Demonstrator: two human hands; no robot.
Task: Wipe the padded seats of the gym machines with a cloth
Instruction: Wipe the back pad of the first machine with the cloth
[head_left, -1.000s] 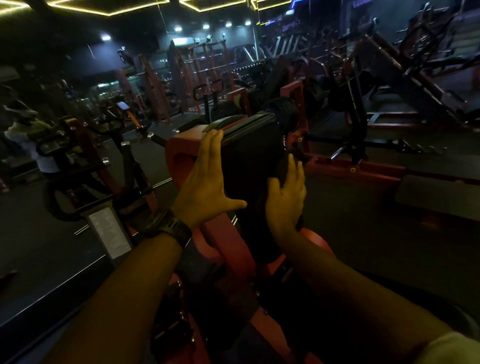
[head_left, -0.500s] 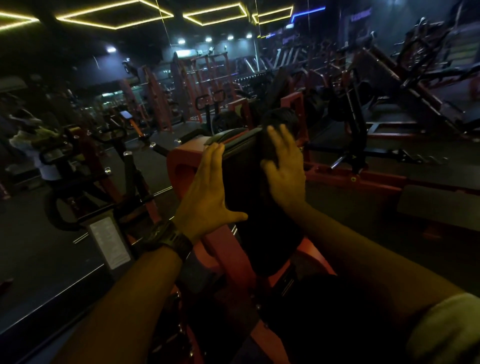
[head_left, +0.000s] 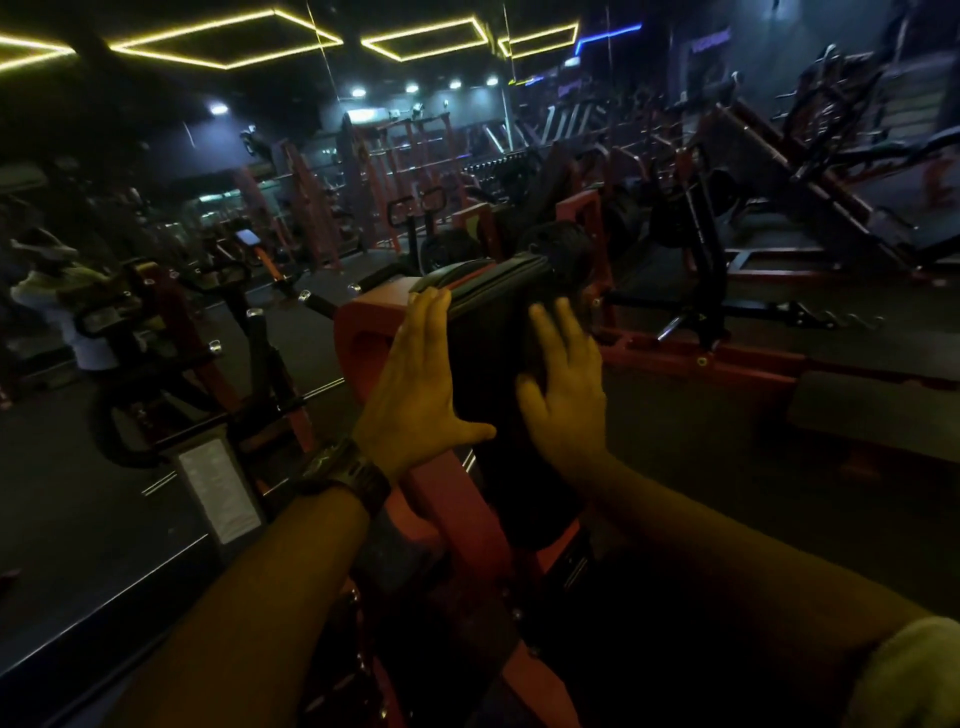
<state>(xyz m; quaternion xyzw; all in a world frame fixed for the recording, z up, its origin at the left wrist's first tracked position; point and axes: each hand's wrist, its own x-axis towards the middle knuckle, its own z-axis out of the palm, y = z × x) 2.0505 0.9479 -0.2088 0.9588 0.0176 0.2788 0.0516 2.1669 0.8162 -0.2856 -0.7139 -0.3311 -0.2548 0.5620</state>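
Bracing the machine is pretty clearly the left hand's (head_left: 415, 384) job here: it lies flat along the left edge of the black seat pad (head_left: 493, 358), right where the cushion meets the orange frame (head_left: 363, 332), I'd guess so nothing rocks while the face of the pad gets rubbed. Its fingers are straight and together, pointing up and away, thumb stuck out to the right, nothing gripped.

The right hand (head_left: 563, 384) is pressed flat on the pad's face, just right of the left one, fingers straight and a bit spread. No pinch there either. Honestly can't make out the cloth, it's way too dark; if it's there, it's under that right palm.

The pad sits mid-scene, near, standing steeply on the frame. Both forearms reach forward, with a wristwatch (head_left: 345, 470) on the left one
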